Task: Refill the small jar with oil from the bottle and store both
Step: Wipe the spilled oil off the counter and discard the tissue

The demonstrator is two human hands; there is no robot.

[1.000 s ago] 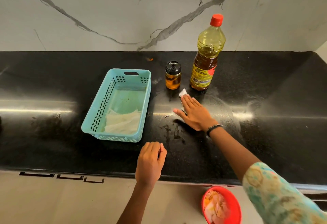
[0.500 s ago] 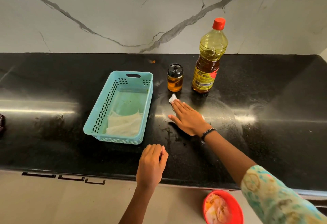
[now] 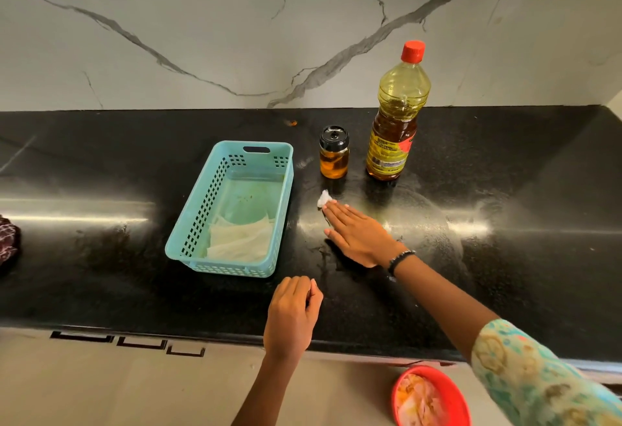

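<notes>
The right hand [image 3: 358, 235] is lying flat on the black tabletop [image 3: 505, 274], with straight fingers pointing away from the person and a little to the left. It is pressing a small white tissue [image 3: 323, 198], which is showing only at the fingertips. A dark bracelet [image 3: 399, 260] is sitting on the wrist, and a patterned sleeve [image 3: 538, 378] is covering the arm nearer the person.

Just beyond the fingertips, the jar [image 3: 334, 152] is standing upright, its long axis vertical, with a black lid on top and amber oil inside. It is not touching the hand. To the right of the jar, beyond the hand, the bottle [image 3: 397, 116] is also standing upright, with its red cap pointing up and a yellow label low on its body. The two are near each other but apart.

To the left of the right hand, a turquoise basket [image 3: 188, 244] is lying with its long side running away from the person; some white paper [image 3: 242, 240] is lying inside its near end.

The left hand [image 3: 292, 316] is resting at the near edge of the tabletop, its fingers loosely curled and holding nothing.

Below the tabletop, near the right arm, a red bowl [image 3: 452, 395] is showing.
</notes>
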